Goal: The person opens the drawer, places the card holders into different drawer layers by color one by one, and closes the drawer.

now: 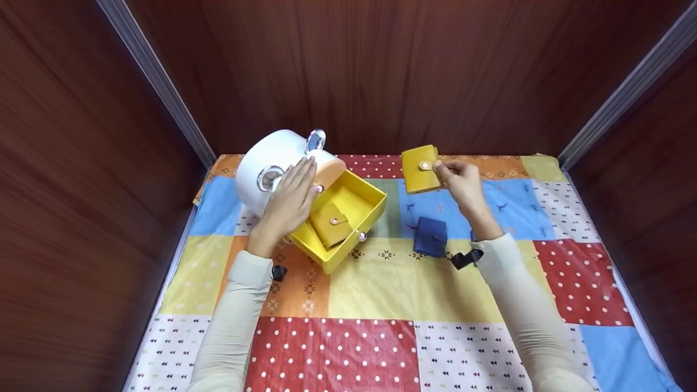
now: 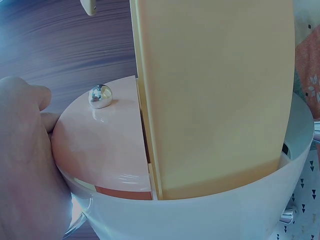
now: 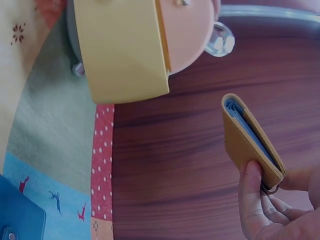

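Observation:
My right hand (image 1: 463, 182) pinches a yellow snap wallet (image 1: 418, 170) by its edge, raised above the cloth. In the right wrist view the wallet (image 3: 252, 142) shows its folded side, with bluish sleeves inside. My left hand (image 1: 291, 198) lies with straight fingers on a white round storage box (image 1: 256, 155), beside its peach upper drawer front (image 2: 100, 140). The box's yellow lower drawer (image 1: 373, 198) is pulled out. Inside it lies another yellow wallet (image 1: 331, 226). A dark blue wallet (image 1: 430, 237) lies on the cloth below my right hand.
A patchwork-patterned cloth (image 1: 370, 354) covers the table. Dark wood panels (image 1: 359, 71) enclose the back and both sides. Shiny round ornaments (image 1: 316, 140) stick out from the box, and a small knob (image 1: 361, 236) sits on the drawer front.

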Demonstrator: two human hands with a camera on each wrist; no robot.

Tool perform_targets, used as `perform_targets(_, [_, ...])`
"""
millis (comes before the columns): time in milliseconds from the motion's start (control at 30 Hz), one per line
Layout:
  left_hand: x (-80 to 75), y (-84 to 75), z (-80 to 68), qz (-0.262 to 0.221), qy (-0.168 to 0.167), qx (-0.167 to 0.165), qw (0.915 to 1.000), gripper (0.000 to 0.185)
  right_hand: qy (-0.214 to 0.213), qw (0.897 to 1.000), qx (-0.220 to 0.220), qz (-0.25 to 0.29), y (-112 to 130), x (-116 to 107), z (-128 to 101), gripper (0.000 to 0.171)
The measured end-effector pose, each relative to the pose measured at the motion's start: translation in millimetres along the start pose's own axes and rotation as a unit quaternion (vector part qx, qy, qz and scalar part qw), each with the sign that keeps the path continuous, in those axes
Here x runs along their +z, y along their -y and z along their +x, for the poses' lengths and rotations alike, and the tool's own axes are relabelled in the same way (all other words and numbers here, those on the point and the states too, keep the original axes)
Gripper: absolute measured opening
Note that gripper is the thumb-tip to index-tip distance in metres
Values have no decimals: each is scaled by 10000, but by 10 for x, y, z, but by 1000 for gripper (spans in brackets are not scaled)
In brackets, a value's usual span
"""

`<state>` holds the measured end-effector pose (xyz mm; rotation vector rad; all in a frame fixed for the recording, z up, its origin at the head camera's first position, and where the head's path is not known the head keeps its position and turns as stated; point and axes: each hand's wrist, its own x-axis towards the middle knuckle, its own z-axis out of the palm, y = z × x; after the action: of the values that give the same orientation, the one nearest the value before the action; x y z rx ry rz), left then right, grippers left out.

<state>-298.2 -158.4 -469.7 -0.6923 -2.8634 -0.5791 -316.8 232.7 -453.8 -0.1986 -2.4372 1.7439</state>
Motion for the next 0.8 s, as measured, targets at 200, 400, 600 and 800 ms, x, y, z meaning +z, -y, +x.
perform_targets(200, [8,0,6,-23,-33,38,10000,60,83,9999,-13,85,48,45,-19,38])
perform_targets(400, [5,-2,4,-64,-82,77,9999,60,161,9997,-59,173,56,89,-18,37])
perform_targets(600, [5,-2,4,-65,-67,67,9999,60,274,9992,-6,302,61,146,-14,36])
perform_targets(800, [3,-5,0,-41,-62,72,9999,60,373,9983,44,438,69,196,-18,37])
